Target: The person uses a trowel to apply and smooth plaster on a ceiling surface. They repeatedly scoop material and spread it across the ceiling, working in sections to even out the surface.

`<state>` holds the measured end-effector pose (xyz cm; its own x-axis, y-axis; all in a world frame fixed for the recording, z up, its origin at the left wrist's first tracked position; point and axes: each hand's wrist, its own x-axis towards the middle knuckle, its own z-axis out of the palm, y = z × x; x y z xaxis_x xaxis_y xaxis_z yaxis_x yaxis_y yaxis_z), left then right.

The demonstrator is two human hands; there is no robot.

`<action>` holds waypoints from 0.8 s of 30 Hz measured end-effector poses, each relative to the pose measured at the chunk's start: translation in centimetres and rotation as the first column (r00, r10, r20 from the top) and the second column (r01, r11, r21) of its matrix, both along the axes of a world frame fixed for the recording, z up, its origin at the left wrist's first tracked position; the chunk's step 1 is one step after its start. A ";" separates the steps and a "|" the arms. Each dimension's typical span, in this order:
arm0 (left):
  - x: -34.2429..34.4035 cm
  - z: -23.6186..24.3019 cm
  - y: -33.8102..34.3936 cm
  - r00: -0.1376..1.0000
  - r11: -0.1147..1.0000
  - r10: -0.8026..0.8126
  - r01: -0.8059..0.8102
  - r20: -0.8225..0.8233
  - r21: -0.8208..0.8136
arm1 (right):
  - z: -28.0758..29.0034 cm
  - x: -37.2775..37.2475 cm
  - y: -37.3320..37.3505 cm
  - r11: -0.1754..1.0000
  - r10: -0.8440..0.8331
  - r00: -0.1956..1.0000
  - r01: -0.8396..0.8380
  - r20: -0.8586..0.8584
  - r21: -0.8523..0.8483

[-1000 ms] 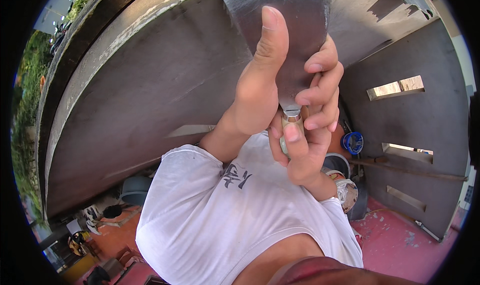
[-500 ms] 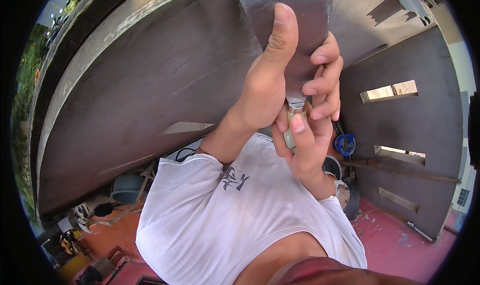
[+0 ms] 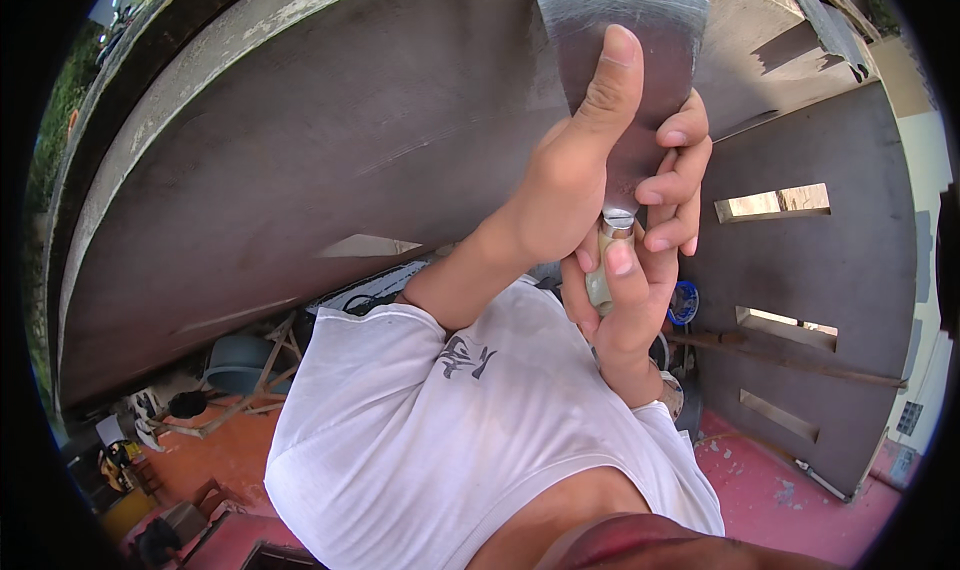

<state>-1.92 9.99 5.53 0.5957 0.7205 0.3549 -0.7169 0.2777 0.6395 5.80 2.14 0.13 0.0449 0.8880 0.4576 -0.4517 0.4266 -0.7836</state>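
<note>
A wide scraper (image 3: 655, 80) with a worn metal blade and a pale greenish handle is held up in front of me, blade edge at the top. My left hand (image 3: 565, 185) is closed around the blade. Its thumb lies along the near face, and its fingers curl in from behind at the right edge. Lower down, my right hand (image 3: 635, 315) grips the handle, its thumb just under the metal collar. Part of the handle is hidden by the fingers. A large dark brown panel (image 3: 300, 150) spreads out behind the scraper and my left forearm.
At right stands another brown panel (image 3: 870, 240) with several rectangular slots. A blue-rimmed bucket (image 3: 684, 303) is partly hidden beyond my right hand. On the lower left are a grey basin (image 3: 240, 363) and a wooden frame (image 3: 262, 390) over an orange-red floor (image 3: 225, 455).
Both hands and the scraper have shifted right and slightly down in view, uncovering the blade's full top edge. The grip looks the same. The surroundings have shifted slightly.
</note>
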 end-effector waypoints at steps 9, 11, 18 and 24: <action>-0.9 -0.2 0.2 0.997 0.997 -0.082 0.082 0.012 0.003 | 0.0 -0.5 -0.4 0.997 -0.077 0.996 0.078 0.044 -0.021; -1.2 -0.2 0.3 0.995 0.996 -0.093 0.093 -0.022 0.014 | 0.2 -0.6 -0.5 0.996 -0.090 0.995 0.091 0.049 -0.026; -1.3 1.8 0.9 0.997 0.997 -0.071 0.071 0.008 0.036 | 1.3 -0.2 0.2 0.991 -0.129 0.984 0.132 0.119 -0.011; -1.6 0.4 0.5 0.992 0.994 -0.108 0.108 -0.063 -0.012 | 0.3 0.0 -0.3 0.967 -0.251 0.941 0.255 0.227 0.012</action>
